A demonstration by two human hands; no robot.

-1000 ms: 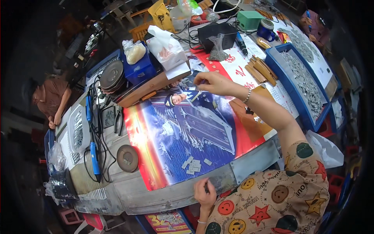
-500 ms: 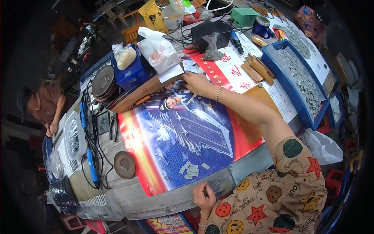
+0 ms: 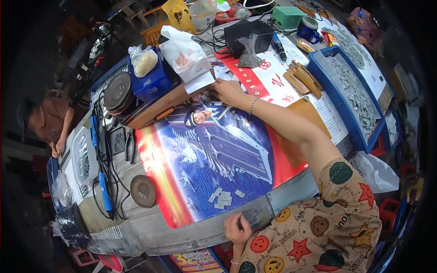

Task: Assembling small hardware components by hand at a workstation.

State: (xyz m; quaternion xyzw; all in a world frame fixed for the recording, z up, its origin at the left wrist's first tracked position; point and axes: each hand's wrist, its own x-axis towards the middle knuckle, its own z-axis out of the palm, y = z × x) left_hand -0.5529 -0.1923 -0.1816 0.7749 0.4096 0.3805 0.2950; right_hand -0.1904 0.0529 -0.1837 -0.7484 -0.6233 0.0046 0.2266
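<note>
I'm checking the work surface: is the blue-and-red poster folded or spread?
Spread: the poster lies open, its broad picture showing, small grey pieces on it near the left hand.

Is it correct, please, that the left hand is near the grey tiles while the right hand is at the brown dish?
Not quite: the head view shows the right hand at the end of the cardboard, not at the brown dish; the left hand is near the grey tiles.

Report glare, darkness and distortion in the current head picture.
Head view: white glare washes out part of the poster; head view: corners fall to black, and the person at left is dim; head view: fisheye curvature shows toward the rim.
</note>
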